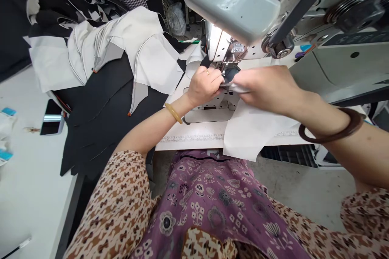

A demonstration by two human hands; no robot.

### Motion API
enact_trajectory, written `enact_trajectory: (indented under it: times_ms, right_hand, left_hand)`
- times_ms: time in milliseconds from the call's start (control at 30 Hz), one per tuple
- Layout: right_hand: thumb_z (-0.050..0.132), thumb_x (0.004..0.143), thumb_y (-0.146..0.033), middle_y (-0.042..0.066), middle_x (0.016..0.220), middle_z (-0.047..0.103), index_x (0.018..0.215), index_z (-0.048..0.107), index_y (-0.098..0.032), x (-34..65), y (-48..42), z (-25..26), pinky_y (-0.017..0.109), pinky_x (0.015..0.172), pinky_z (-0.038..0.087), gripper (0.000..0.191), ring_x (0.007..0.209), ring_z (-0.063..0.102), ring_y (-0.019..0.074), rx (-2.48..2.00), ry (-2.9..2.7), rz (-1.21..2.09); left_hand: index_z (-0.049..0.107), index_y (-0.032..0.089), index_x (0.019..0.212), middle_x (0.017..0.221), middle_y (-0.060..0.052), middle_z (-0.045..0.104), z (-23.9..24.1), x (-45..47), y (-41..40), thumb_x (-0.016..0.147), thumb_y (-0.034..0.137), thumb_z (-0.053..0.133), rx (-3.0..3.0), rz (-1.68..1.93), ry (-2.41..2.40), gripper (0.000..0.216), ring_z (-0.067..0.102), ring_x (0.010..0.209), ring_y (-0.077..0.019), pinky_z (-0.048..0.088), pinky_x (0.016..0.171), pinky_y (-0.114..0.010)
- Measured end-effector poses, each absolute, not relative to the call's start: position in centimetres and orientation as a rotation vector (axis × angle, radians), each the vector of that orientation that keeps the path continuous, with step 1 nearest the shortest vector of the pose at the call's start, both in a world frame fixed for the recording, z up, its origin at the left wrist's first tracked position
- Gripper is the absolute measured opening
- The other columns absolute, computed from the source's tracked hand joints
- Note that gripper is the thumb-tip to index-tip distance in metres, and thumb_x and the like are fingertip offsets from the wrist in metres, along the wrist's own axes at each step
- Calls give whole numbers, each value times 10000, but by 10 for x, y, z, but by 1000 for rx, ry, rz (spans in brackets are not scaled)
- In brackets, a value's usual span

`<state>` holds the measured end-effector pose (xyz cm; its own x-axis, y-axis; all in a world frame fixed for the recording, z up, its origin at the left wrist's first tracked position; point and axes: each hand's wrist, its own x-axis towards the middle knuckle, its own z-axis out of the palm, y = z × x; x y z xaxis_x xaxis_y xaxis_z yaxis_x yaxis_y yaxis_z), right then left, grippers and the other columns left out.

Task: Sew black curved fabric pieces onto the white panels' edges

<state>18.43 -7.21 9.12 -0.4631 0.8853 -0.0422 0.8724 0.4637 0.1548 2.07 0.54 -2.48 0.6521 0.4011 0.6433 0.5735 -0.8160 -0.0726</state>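
Observation:
Both hands are up close to the needle of a sewing machine (231, 48). My left hand (205, 84) is closed, its fingertips pinching the edge of a fabric piece just left of the presser foot (223, 72). My right hand (266, 87) is closed on the same fabric piece (251, 131) from the right side. The white face of the piece hangs below this hand over the table's front edge. A dark part (231, 73) shows between the hands. The fingertips partly hide the stitching spot.
Stitched white and black fabric pieces (154, 64) are heaped to the left over black cloth (100, 117). A phone (52, 117) lies on the white side table (27, 194). A grey lamp-like housing (227, 2) hangs above the hands. A printed ruler (194, 138) runs along the front edge.

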Motion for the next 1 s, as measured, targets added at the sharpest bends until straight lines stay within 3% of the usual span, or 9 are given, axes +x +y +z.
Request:
enact_trajectory:
  times_ms: [300,433,533,800,1000]
  right_hand:
    - [262,836,-38,75,862,577,851,557,-128,178,-96,56,258,494,159,309,780,507,161,1206,2650,248]
    - [284,824,-28,60,828,569,810,549,-129,180,-97,53,255,480,151,284,757,502,149,1244,2702,269]
    - [313,813,-33,55,765,549,762,538,-129,182,-97,50,253,468,134,249,697,471,130,1301,2751,282]
    - [324,784,-68,37,696,515,759,521,-151,184,-86,51,255,467,97,216,566,368,105,1466,2715,214]
    - [373,786,-147,33,726,549,816,559,-168,184,-70,66,259,492,116,189,588,399,106,1554,2599,129]
  left_hand:
    - [509,256,1046,808,5,641,-8,-4,-7,953,176,274,-2702,-718,-425,266,576,700,-108,375,659,-310]
    - [557,200,992,894,-35,667,-9,-1,-18,947,178,288,-2652,-764,-546,274,608,846,-131,410,766,-331]
    - [580,174,979,920,-65,681,-19,3,-22,936,168,330,-2658,-870,-596,254,619,904,-153,417,754,-331]
    - [594,190,987,836,-45,691,-33,6,-14,923,169,360,-2487,-987,-675,243,631,812,-143,430,678,-301]
    - [592,171,951,755,-70,642,-25,6,-5,937,330,309,-2628,-852,-669,325,571,699,-167,414,643,-333]
